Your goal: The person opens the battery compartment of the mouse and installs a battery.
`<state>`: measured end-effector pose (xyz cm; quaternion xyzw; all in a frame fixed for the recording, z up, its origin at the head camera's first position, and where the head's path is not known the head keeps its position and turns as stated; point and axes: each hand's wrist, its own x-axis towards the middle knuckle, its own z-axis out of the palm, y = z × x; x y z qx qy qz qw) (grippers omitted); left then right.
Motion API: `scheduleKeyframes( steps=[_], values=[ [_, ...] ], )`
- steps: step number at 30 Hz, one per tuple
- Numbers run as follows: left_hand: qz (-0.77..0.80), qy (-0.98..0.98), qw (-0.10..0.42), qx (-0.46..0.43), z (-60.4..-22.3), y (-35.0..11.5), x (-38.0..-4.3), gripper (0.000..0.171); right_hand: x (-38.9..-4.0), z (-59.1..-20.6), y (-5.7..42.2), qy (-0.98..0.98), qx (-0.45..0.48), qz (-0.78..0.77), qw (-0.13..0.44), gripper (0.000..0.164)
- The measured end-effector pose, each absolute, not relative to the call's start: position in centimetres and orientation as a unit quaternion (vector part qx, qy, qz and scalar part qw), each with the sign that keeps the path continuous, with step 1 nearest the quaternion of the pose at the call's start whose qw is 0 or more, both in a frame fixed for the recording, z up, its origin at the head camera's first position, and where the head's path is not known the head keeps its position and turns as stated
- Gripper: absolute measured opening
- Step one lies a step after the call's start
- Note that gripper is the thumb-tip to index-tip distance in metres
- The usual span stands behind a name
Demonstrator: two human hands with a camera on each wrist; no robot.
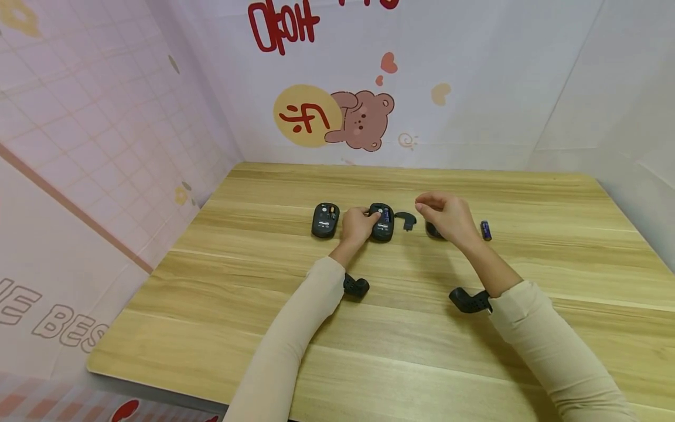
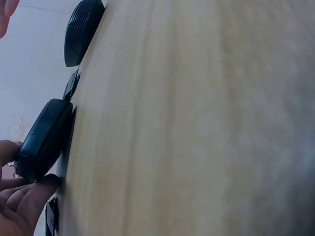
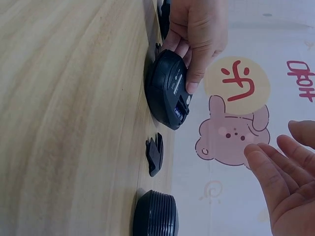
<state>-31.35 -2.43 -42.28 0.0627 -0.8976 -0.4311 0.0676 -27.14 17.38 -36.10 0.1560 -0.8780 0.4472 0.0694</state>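
My left hand (image 1: 357, 225) grips a black computer mouse (image 1: 382, 223) lying underside up, thumb on its underside and fingers along its left edge. A blue battery (image 3: 179, 114) shows in its uncovered slot. My right hand (image 1: 448, 220) is raised, fingers loosely bent, with nothing between them in the right wrist view. Below it stands a dark ridged object (image 3: 156, 214), partly hidden by the hand in the head view. Between this and the gripped mouse lies a black battery cover (image 1: 406, 220). A loose blue battery (image 1: 486, 230) rests right of my right hand.
Left of my left hand lies a second black mouse (image 1: 324, 220), underside up, with its battery slot uncovered. Black camera mounts (image 1: 356, 286) are on both wrists. The wooden table (image 1: 390, 346) meets a printed wall cloth (image 1: 474, 117) at the back.
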Motion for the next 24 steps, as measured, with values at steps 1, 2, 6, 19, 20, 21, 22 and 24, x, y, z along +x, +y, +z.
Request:
scheduleKeyframes(
  steps=[1, 2, 6, 19, 20, 21, 22, 24],
  values=[
    [-0.428, -0.899, 0.068, 0.063, -42.3, -2.4, -31.4, 0.036, -27.1, -36.1, 17.4, -0.878, 0.156, 0.447, 0.069, 0.027],
    [-0.425, -0.9, 0.067, 0.065, -42.2, -2.5, -31.4, 0.036, -27.1, -36.1, 17.5, -0.878, 0.156, 0.447, 0.069, 0.027],
    [-0.422, -0.902, 0.063, 0.07, -42.0, -2.7, -31.3, 0.036, -27.1, -36.0, 17.9, -0.88, 0.151, 0.447, 0.059, 0.03],
    [-0.454, -0.883, 0.098, 0.067, -41.5, -3.4, -31.4, 0.035, -27.0, -35.9, 19.1, -0.876, 0.129, 0.461, 0.053, 0.033],
    [-0.458, -0.88, 0.107, 0.062, -41.3, -3.5, -31.3, 0.034, -27.0, -35.9, 19.3, -0.876, 0.126, 0.462, 0.055, 0.032],
    [-0.461, -0.878, 0.116, 0.056, -41.0, -3.6, -31.3, 0.033, -27.1, -36.0, 19.5, -0.877, 0.121, 0.462, 0.055, 0.032],
    [-0.466, -0.874, 0.124, 0.049, -40.7, -3.6, -31.3, 0.033, -27.2, -36.0, 19.8, -0.879, 0.118, 0.459, 0.057, 0.033],
    [-0.48, -0.866, 0.136, 0.032, -40.2, -3.5, -31.3, 0.031, -27.5, -36.2, 20.4, -0.886, 0.109, 0.446, 0.063, 0.034]
  ],
)
